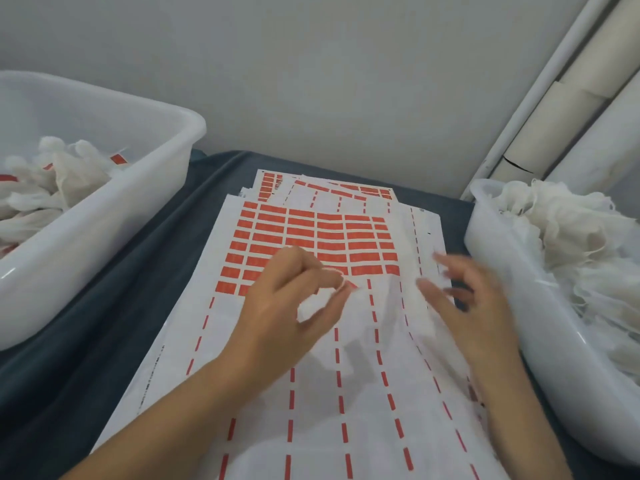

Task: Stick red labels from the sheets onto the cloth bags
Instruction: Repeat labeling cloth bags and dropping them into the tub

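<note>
A sheet of red labels [311, 237] lies in the middle of the table, its near half stripped to red dashes. My left hand [287, 306] hovers over it and pinches one red label [351, 284] at the fingertips. A thin white cloth bag [377, 317] lies on the sheet between my hands. My right hand [464, 306], blurred, rests on the bag's right side with its fingers spread and straight.
A white tub [104, 216] at the left holds bags with red labels on them. Another white tub [498, 285] at the right holds plain white cloth bags [571, 237]. More label sheets [346, 188] lie behind. A dark cloth [104, 323] covers the table.
</note>
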`<state>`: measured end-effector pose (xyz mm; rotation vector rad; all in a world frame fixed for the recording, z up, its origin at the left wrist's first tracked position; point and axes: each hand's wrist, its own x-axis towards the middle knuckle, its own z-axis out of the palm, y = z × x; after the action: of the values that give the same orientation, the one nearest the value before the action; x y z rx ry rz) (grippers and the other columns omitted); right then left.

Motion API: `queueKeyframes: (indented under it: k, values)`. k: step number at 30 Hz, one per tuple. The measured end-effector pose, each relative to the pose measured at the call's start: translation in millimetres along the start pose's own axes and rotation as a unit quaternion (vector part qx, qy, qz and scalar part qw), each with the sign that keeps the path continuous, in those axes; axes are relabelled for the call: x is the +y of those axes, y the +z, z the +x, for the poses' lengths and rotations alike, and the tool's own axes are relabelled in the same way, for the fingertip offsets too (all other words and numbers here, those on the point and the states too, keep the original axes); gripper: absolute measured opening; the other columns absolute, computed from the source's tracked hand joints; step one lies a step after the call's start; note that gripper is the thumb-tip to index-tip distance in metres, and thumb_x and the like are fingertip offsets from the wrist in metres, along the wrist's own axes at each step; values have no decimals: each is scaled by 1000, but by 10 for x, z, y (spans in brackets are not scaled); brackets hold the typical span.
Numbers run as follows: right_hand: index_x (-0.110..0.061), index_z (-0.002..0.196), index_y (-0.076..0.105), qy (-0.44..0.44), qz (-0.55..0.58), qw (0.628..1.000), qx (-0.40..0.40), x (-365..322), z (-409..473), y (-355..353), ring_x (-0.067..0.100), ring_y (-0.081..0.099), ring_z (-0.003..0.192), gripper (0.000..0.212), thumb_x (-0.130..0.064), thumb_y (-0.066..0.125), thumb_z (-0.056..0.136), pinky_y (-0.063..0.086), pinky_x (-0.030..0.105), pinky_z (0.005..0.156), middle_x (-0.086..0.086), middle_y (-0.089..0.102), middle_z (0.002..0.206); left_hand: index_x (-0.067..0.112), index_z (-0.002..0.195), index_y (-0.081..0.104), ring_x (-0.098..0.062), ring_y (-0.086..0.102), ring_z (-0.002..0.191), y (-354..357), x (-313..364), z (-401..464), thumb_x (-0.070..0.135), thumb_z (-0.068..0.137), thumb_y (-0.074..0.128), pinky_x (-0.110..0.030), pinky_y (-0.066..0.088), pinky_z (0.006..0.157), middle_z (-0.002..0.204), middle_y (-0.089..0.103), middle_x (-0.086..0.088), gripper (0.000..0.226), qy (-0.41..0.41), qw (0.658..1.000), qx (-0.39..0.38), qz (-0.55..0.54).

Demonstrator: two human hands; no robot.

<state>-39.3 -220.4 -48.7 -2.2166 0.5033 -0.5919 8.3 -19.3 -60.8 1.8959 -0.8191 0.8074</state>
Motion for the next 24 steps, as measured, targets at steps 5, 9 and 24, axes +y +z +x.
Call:
queueKeyframes:
  k: [5,9,24]
  values:
    - [-22,71,74,100,173,918,-344,-234,-217,-14,10,60,51,51,-65,48,67,45,13,49,-1,71,74,8,79,72,-11,49,80,17,10,-70,26,81,60,-10,39,75,79,65,-4,22,105,992,-55,41]
    - [-13,76,74,132,232,903,-336,-209,-174,-5,10,56,50,36,-46,64,65,40,15,42,4,69,74,10,80,72,-11,47,80,20,44,-80,31,83,62,-13,37,76,78,65,-4,24,137,984,-94,58]
    - [-38,117,45,-23,243,942,-230,-287,-251,129,6,68,86,75,-63,74,52,54,14,71,-17,71,88,15,85,74,-12,46,81,49,62,-99,32,71,67,-14,41,67,80,66,1,23,59,980,-164,94]
